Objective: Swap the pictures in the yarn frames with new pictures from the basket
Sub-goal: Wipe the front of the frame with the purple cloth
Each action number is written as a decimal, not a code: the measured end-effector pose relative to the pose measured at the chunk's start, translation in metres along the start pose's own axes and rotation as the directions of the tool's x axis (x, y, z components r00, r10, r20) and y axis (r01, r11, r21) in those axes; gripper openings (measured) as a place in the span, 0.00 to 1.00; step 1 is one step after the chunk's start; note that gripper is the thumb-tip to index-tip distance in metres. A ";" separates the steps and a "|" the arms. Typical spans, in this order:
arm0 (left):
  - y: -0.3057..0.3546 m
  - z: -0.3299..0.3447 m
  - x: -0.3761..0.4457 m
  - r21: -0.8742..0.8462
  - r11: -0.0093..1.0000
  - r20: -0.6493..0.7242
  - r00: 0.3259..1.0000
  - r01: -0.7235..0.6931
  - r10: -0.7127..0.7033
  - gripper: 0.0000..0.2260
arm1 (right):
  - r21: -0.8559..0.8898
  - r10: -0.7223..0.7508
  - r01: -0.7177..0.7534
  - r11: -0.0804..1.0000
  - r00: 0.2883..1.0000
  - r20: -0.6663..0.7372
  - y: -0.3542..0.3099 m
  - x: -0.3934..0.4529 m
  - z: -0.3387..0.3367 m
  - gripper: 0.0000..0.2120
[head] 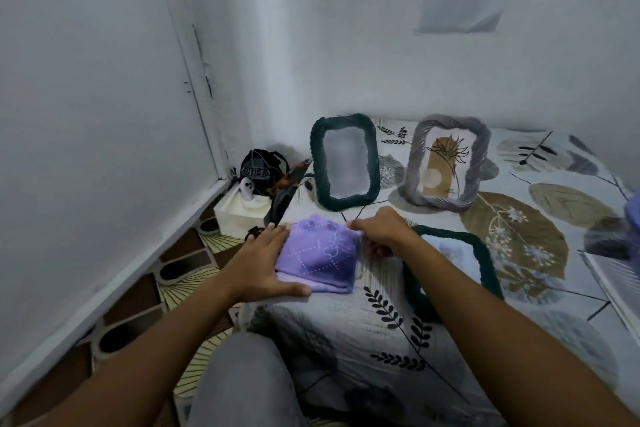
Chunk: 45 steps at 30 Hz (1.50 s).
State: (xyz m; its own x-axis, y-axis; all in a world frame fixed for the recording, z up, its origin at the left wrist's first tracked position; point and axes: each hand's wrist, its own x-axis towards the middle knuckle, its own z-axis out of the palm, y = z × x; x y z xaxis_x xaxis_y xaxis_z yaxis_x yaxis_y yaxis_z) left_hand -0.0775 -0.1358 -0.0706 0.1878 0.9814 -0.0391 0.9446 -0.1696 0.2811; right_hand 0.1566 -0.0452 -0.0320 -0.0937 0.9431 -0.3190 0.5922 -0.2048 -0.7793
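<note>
Working on a bed with a leaf-print sheet, big enough to spread everything out. Two yarn-wrapped frames stand against the wall for display: a dark green one, picture blurred, and a grey-lilac one with a brown plant print. A third dark green yarn frame lies flat, just right of the right hand, likely staged for swapping. Folded purple cloth sits between the hands. Left hand lies flat, fingers straight, steadying the cloth's left edge. Right hand's fingers are curled at its top right corner; actual grip not visible. No basket identifiable.
</note>
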 end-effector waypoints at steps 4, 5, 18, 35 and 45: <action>-0.004 0.008 0.000 -0.008 1.000 0.005 1.000 -0.008 0.008 0.64 | -0.027 0.055 -0.054 0.998 0.998 0.026 -0.002 0.002 0.005 0.19; -0.006 0.010 0.000 -0.015 1.000 -0.002 1.000 -0.014 0.014 0.64 | -0.016 0.065 -0.065 0.998 0.997 0.036 -0.003 0.002 0.006 0.19; -0.003 0.013 0.000 -0.068 0.996 -0.063 0.997 -0.049 0.045 0.64 | 0.608 -0.058 -0.181 0.773 0.934 0.352 0.007 -0.008 -0.002 0.13; 0.128 0.026 0.056 -0.060 0.944 0.016 0.945 -0.326 0.327 0.60 | 0.794 -0.032 0.323 0.515 0.933 -0.358 0.093 -0.072 -0.191 0.24; 0.147 0.046 0.067 -0.058 0.944 0.082 0.941 -0.324 0.328 0.59 | 0.193 -0.276 0.339 0.921 0.916 -0.292 0.097 -0.055 -0.138 0.15</action>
State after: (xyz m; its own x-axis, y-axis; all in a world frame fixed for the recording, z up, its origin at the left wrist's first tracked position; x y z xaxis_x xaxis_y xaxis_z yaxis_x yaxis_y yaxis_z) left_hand 0.0859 -0.0995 -0.0757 0.5089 0.8605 -0.0227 0.8152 -0.4733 0.3339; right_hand 0.3298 -0.0810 -0.0158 -0.0154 0.9966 0.0805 0.3592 0.0807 -0.9298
